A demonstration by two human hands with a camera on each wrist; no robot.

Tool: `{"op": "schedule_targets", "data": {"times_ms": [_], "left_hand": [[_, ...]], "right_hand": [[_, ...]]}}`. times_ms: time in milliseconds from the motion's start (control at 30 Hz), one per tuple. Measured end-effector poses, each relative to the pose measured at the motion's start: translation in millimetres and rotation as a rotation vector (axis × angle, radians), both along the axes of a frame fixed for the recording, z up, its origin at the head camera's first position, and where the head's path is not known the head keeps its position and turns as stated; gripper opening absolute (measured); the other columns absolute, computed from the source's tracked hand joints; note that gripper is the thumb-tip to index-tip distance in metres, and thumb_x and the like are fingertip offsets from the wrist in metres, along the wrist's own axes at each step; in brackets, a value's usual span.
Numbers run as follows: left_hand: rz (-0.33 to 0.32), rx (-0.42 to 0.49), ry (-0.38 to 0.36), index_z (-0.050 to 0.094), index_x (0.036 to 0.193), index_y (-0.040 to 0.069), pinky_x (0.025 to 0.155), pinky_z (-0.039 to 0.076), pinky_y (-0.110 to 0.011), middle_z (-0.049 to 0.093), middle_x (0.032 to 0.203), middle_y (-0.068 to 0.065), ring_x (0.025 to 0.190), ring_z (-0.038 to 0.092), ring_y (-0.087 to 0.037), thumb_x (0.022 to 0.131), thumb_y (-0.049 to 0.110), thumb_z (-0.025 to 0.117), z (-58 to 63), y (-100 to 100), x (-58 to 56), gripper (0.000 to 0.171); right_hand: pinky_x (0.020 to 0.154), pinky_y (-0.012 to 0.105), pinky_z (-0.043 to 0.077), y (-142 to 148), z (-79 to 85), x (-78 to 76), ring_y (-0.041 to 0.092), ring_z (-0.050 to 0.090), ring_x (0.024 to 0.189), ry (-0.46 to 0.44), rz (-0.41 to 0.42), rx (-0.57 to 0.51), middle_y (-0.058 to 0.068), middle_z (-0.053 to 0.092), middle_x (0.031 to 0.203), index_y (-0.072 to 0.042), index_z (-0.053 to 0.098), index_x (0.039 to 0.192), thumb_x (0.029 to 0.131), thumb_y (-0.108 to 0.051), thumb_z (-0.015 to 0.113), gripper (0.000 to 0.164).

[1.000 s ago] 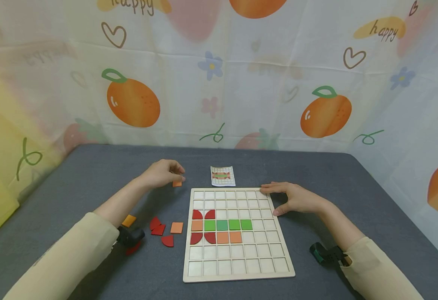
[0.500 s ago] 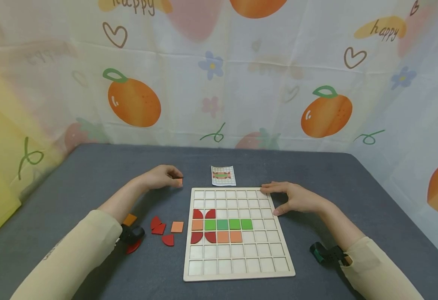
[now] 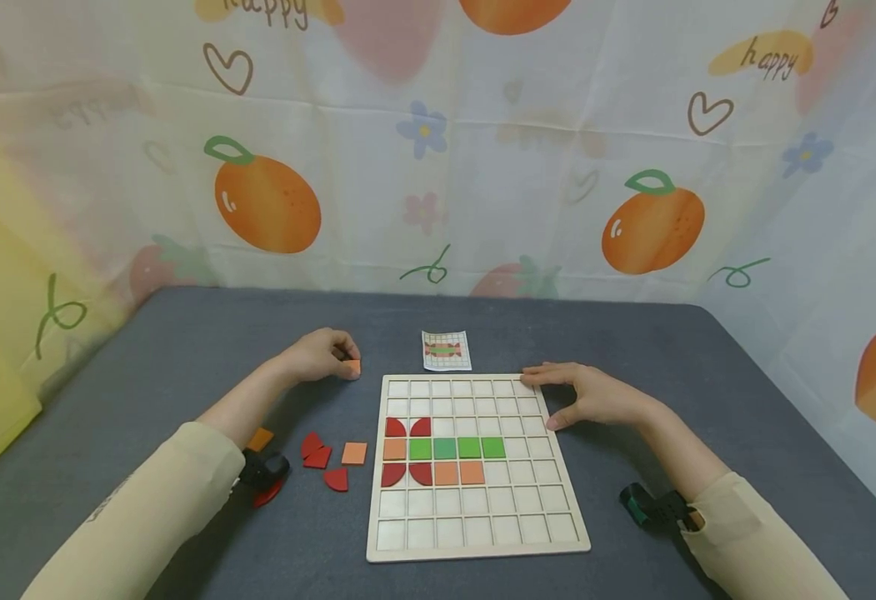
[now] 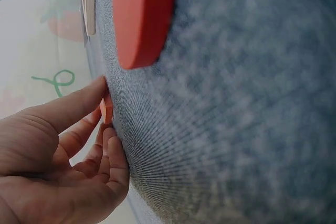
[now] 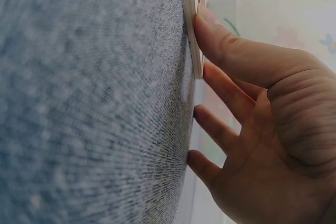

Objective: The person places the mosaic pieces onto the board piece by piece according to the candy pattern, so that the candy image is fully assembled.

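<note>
Cream sleeves (image 3: 145,508), the left faintly marked, end beside black wrist-worn cameras (image 3: 263,471).

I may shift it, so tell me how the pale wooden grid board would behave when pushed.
The pale wooden grid board is probably stiff: its rim looks straight. It should slide rather than tip, since it is broad, thin and lies flat. The red quarter-circle tiles on it seem set in cells, so they would likely travel along.
</note>
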State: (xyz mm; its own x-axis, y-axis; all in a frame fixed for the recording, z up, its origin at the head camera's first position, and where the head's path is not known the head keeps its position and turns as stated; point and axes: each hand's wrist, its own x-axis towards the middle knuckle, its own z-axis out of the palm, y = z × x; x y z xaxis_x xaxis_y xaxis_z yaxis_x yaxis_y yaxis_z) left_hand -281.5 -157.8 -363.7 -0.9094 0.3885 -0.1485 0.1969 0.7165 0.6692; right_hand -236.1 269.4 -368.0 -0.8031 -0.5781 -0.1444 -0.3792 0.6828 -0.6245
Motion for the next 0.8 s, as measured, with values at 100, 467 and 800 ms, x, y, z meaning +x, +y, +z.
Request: {"op": "schedule_targets", "data": {"times_ms": [100,467,800], "left_hand": [[0.022,-0.023,0.045,0.064,0.102,-0.001,0.08,0.047,-0.034,0.065,0.104,-0.017,0.095,0.058,-0.026,0.086,0.013,0.075,0.8,0.6,0.9,0.024],[0.111,-0.088,0.177,0.065,0.081,0.005,0.064,0.042,-0.027,0.068,0.078,-0.008,0.071,0.055,-0.018,0.079,0.008,0.08,4.8,10.4,5.9,0.015],[0.07,-0.03,0.204,0.07,0.08,0.006,0.064,0.045,-0.028,0.072,0.072,-0.007,0.067,0.061,-0.017,0.085,0.009,0.075,9.3,17.0,10.8,0.008]], "right_hand": [[0.116,0.069,0.018,0.0,0.1,-0.1,0.045,0.018,0.152,0.002,-0.001,0.0,0.012,0.041,0.157,-0.013,0.052,0.144,0.078,-0.033,0.082,0.076],[0.116,0.069,0.018,0.1,-0.4,-0.5,0.045,0.019,0.151,0.007,0.0,-0.002,0.013,0.042,0.156,-0.013,0.052,0.144,0.077,-0.033,0.082,0.076],[0.116,0.069,0.018,-0.6,0.2,0.1,0.046,0.02,0.151,0.014,0.007,-0.005,0.014,0.043,0.156,-0.011,0.052,0.144,0.077,-0.032,0.082,0.077]]}}
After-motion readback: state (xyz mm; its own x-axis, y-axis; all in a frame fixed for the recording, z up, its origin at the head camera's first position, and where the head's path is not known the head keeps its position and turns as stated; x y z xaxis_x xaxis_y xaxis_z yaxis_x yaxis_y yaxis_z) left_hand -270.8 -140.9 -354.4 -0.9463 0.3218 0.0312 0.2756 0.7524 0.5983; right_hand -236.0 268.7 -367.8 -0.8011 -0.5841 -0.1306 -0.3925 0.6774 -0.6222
